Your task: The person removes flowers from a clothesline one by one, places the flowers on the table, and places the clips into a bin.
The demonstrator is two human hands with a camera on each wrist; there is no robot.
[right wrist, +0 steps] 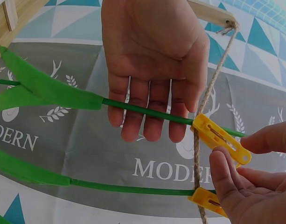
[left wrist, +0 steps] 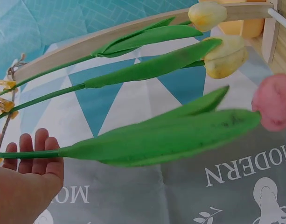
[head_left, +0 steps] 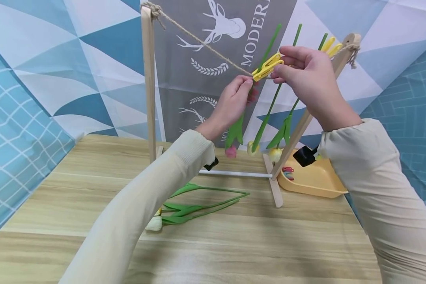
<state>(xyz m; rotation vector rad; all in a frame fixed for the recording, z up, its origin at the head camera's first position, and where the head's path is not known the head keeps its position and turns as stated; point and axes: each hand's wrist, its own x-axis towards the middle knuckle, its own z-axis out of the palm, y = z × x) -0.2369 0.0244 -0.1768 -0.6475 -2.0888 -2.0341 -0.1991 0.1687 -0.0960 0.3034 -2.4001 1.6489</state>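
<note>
My right hand point(head_left: 310, 75) pinches the handle end of a yellow clothespin point(head_left: 265, 69) between thumb and fingertips. That clothespin sits on the twine point(right wrist: 197, 158) and across the green stem of a pink tulip point(head_left: 230, 152), which hangs bloom down. Beside the clip, my left hand point(right wrist: 154, 60) has its fingers stretched out behind the stem, which lies across them; its thumb is close to the twine. Two pale yellow tulips hang to the right: the nearer one point(left wrist: 226, 57) and the farther one point(left wrist: 207, 17). Another yellow clothespin point(right wrist: 208, 201) holds a neighbouring stem on the twine.
The twine runs between two wooden posts, left point(head_left: 148, 83) and right point(head_left: 298, 126), joined low by a white rod point(head_left: 239, 173). Loose tulips point(head_left: 184, 209) lie on the wooden table point(head_left: 241, 244). A yellow tray point(head_left: 319, 185) at the right holds several small coloured clips.
</note>
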